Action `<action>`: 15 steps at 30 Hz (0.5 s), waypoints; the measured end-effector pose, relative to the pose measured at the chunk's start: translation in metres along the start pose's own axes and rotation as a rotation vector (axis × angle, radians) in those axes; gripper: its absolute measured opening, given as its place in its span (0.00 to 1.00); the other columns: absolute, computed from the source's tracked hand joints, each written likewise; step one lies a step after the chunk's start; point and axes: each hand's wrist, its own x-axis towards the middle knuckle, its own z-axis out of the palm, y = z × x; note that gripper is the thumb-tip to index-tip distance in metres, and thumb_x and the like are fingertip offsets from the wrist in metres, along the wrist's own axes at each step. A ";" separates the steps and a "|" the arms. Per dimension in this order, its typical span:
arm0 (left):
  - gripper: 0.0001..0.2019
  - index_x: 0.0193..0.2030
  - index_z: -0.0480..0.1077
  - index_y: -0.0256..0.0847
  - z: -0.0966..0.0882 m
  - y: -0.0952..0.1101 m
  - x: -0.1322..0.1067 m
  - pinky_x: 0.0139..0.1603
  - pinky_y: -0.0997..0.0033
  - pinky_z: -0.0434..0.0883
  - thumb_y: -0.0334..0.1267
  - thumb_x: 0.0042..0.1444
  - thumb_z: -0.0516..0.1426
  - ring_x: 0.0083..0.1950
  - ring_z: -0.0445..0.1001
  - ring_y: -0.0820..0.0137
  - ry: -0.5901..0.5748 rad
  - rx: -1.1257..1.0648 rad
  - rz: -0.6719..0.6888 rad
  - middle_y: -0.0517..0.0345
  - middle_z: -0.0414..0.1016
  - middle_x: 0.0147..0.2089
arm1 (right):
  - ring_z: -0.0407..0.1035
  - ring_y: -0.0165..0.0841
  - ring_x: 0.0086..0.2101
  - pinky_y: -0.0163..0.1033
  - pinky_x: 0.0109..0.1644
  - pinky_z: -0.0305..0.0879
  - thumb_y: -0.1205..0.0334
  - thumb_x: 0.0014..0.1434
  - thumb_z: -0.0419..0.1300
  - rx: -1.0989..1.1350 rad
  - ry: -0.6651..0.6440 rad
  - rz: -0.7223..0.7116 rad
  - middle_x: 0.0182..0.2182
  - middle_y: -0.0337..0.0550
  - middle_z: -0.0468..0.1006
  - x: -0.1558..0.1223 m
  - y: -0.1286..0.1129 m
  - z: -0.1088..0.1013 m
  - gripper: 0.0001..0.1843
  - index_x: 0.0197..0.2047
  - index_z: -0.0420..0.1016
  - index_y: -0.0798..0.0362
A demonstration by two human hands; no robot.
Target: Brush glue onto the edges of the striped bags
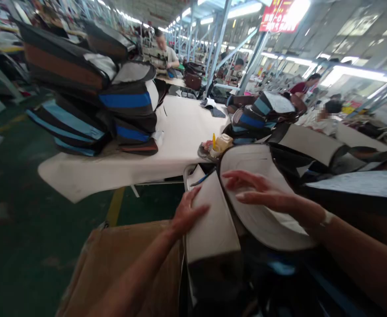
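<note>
My left hand (pixel 189 212) lies against the left edge of a long pale panel (pixel 216 220) with dark sides, thumb and fingers apart. It looks like the side of an unfinished bag. Just right of it, my right hand (pixel 254 187) hovers over or lightly touches a pale rounded bag panel (pixel 246 163) with black edging, its fingers stretched and spread. Nothing shows between the fingers of that hand. Dark, glossy bag material below both hands is blurred.
A white-covered table (pixel 183 114) bears stacked black bags with blue stripes (pixel 127 100). Near its corner stand a small cream container (pixel 224 141) and a yellow stick (pixel 214 141). A cardboard box (pixel 127 259) is at lower left. More bag pieces (pixel 312 143) pile up right. Several people work farther off.
</note>
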 end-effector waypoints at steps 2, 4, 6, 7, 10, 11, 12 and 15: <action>0.43 0.69 0.61 0.54 0.005 -0.004 -0.037 0.67 0.54 0.65 0.57 0.46 0.67 0.67 0.63 0.50 0.023 0.022 0.008 0.52 0.58 0.69 | 0.74 0.41 0.45 0.44 0.46 0.74 0.47 0.66 0.55 -0.077 0.262 0.092 0.48 0.51 0.76 -0.020 0.012 0.003 0.29 0.65 0.65 0.51; 0.45 0.69 0.60 0.58 0.016 -0.006 -0.065 0.68 0.53 0.65 0.59 0.44 0.68 0.69 0.60 0.50 0.058 0.069 0.038 0.54 0.53 0.72 | 0.72 0.46 0.48 0.51 0.48 0.74 0.44 0.65 0.55 -0.387 0.659 0.189 0.50 0.57 0.73 -0.027 0.037 -0.001 0.31 0.64 0.66 0.55; 0.45 0.69 0.60 0.59 0.030 -0.006 -0.083 0.69 0.51 0.63 0.60 0.43 0.68 0.71 0.57 0.48 0.089 0.122 0.045 0.53 0.50 0.74 | 0.64 0.54 0.57 0.60 0.57 0.68 0.42 0.66 0.52 -0.624 0.816 0.276 0.58 0.62 0.67 -0.023 0.063 0.000 0.35 0.67 0.63 0.57; 0.44 0.69 0.61 0.57 0.036 -0.007 -0.091 0.70 0.48 0.62 0.59 0.44 0.68 0.72 0.56 0.46 0.102 0.138 0.039 0.51 0.49 0.74 | 0.59 0.55 0.61 0.62 0.61 0.64 0.42 0.67 0.49 -0.657 0.801 0.315 0.60 0.62 0.64 -0.020 0.073 0.005 0.37 0.69 0.60 0.58; 0.37 0.62 0.71 0.52 0.049 -0.016 -0.120 0.66 0.44 0.65 0.56 0.44 0.67 0.69 0.61 0.42 0.107 0.054 0.029 0.48 0.52 0.73 | 0.53 0.51 0.66 0.59 0.67 0.58 0.42 0.70 0.43 -0.579 0.603 0.333 0.65 0.60 0.58 -0.026 0.080 0.046 0.37 0.73 0.52 0.57; 0.34 0.57 0.75 0.51 0.049 -0.023 -0.131 0.63 0.44 0.68 0.56 0.41 0.69 0.66 0.64 0.42 0.112 -0.044 0.004 0.48 0.56 0.72 | 0.52 0.51 0.67 0.59 0.69 0.56 0.42 0.69 0.44 -0.561 0.517 0.287 0.67 0.58 0.56 -0.036 0.078 0.066 0.38 0.74 0.50 0.55; 0.32 0.52 0.77 0.51 0.045 -0.032 -0.142 0.59 0.45 0.71 0.57 0.38 0.69 0.63 0.68 0.41 0.119 -0.151 -0.032 0.48 0.62 0.69 | 0.53 0.50 0.67 0.59 0.69 0.56 0.42 0.69 0.45 -0.546 0.441 0.251 0.68 0.55 0.55 -0.050 0.076 0.086 0.38 0.75 0.48 0.52; 0.29 0.46 0.76 0.50 0.018 -0.070 -0.157 0.45 0.48 0.76 0.67 0.44 0.62 0.46 0.78 0.48 0.254 -0.420 -0.221 0.49 0.78 0.48 | 0.51 0.50 0.68 0.57 0.67 0.61 0.42 0.67 0.48 -0.474 0.268 0.131 0.69 0.47 0.57 -0.102 0.077 0.146 0.39 0.76 0.43 0.46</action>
